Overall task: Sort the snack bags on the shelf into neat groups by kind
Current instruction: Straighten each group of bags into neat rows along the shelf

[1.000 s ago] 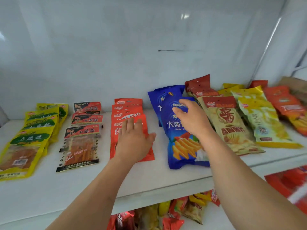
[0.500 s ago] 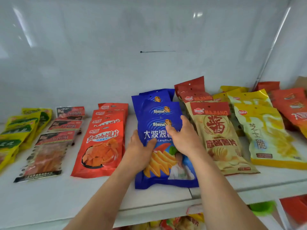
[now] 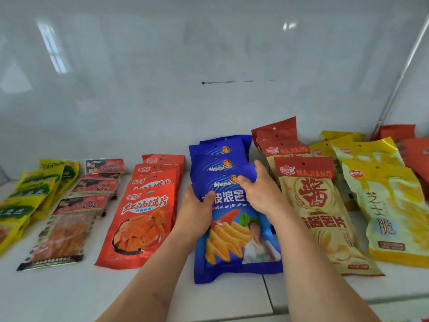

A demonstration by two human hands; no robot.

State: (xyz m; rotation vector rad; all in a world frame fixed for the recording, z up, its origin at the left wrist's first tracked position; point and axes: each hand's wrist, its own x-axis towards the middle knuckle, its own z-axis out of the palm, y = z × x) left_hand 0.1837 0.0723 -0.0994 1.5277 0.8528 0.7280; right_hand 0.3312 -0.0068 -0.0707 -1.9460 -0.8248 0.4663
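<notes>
A: Task item?
B: Glossy blue foil chip bag [image 3: 234, 233], crinkle chips printed, front of blue stack, shelf centre. Left hand [image 3: 196, 211] grips its left edge, thumb over the front; right hand [image 3: 261, 194] holds the top right edge, fingers curled on it.
A: Surface, room?
B: Flat white shelf [image 3: 69, 296], glossy white back wall [image 3: 209, 66].
A: Counts?
B: Blue: four visible. Red flat pouches [image 3: 141, 224] at 9 o'clock of it: four. Beige red-topped chip bags [image 3: 322, 217] at 3 o'clock: can't tell exactly. Clear black-edged packs [image 3: 62, 233] further left: four.
</notes>
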